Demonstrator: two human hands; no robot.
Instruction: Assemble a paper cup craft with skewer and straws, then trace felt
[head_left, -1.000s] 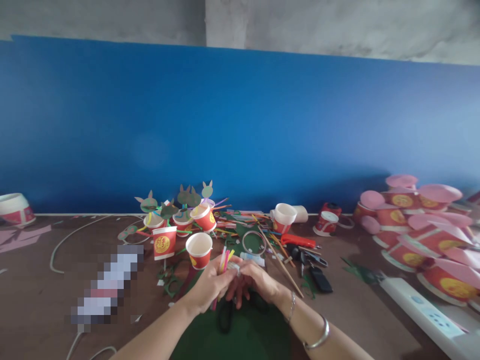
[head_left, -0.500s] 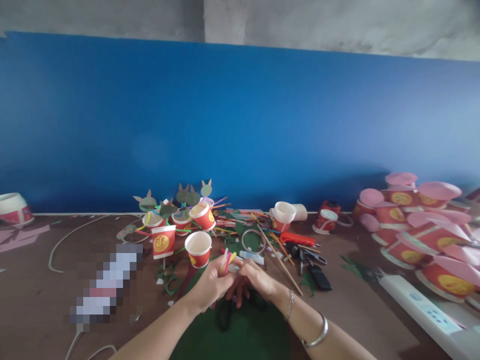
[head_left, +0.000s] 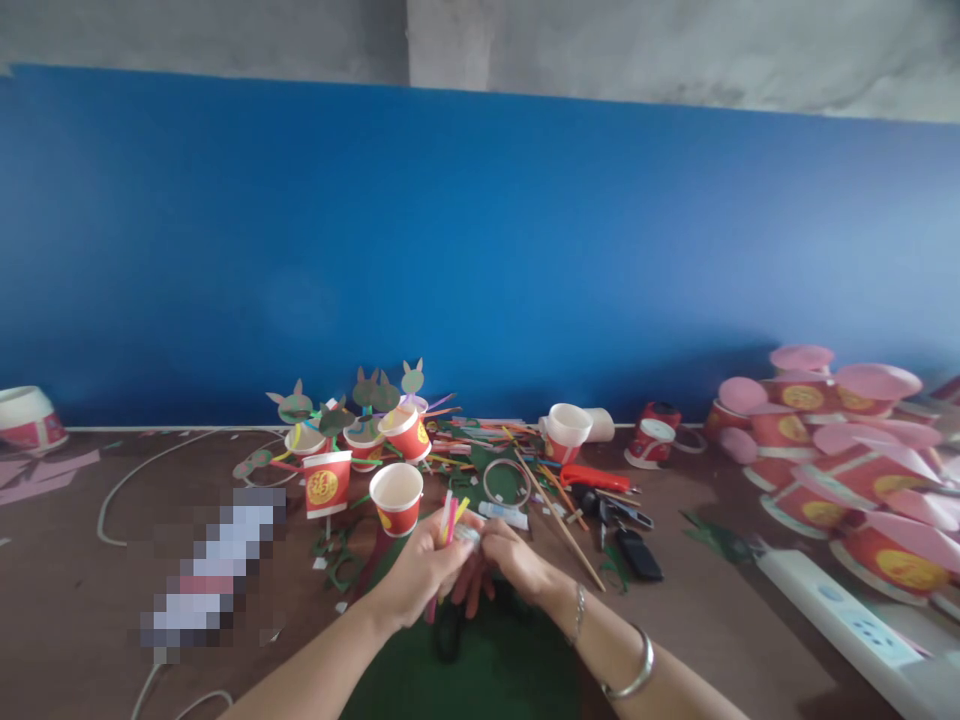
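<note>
My left hand (head_left: 420, 568) is closed around a small bundle of pink, yellow and white straws (head_left: 450, 522), whose ends stick up past the thumb. Something pale and shiny (head_left: 468, 538) is on the bundle, between the two hands; it looks like clear tape, but I cannot be sure. My right hand (head_left: 519, 556) is at the right of the bundle with its fingers curled and pressed together; what they pinch is hidden. Below the hands lie black-handled scissors (head_left: 448, 634), partly covered, on a dark green sheet (head_left: 465, 675).
Paper cups (head_left: 397, 495) stand ahead, several bearing green animal heads. Loose sticks (head_left: 480, 435), a tape ring (head_left: 506, 484), a glue tube (head_left: 504, 515), a red cutter (head_left: 595, 477) and keys (head_left: 619, 513) lie beyond. Pink-topped cups (head_left: 817, 430) and a power strip (head_left: 844, 625) occupy the right.
The straw bundle has tilted more upright in my left hand. My right hand has shifted slightly and its fingers have curled in more. The things on the table have stayed put.
</note>
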